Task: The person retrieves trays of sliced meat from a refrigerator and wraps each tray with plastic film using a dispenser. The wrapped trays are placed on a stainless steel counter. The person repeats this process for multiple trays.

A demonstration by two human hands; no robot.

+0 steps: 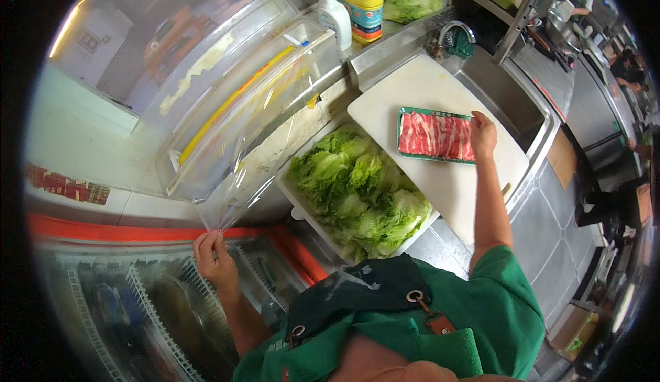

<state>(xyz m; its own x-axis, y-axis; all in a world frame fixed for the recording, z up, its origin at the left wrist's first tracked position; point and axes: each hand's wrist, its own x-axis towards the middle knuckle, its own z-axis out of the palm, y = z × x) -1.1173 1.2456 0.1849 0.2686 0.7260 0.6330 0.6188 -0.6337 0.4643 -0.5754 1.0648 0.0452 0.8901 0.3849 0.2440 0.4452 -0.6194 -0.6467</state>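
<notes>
My left hand (214,256) pinches the gathered edge of clear plastic film (242,176). The film stretches up and right, over the cling film dispenser (242,101), which has a yellow strip along its length. At the right end of a green-rimmed tray (436,159), my right hand (483,133) grips the edge, and its fingers hide that corner. Thin slices of red, fat-streaked raw meat (435,133) fill the tray. Beneath it is a white cutting board (428,83), which lies partly across the sink.
A white tub of leafy lettuce (361,191) stands below the board. A steel sink (508,96) with a faucet (456,31) lies beyond. A white spray bottle (334,11) and yellow pump bottle (361,8) stand behind. A glass-topped display fridge (154,299) is at lower left. People work at far right.
</notes>
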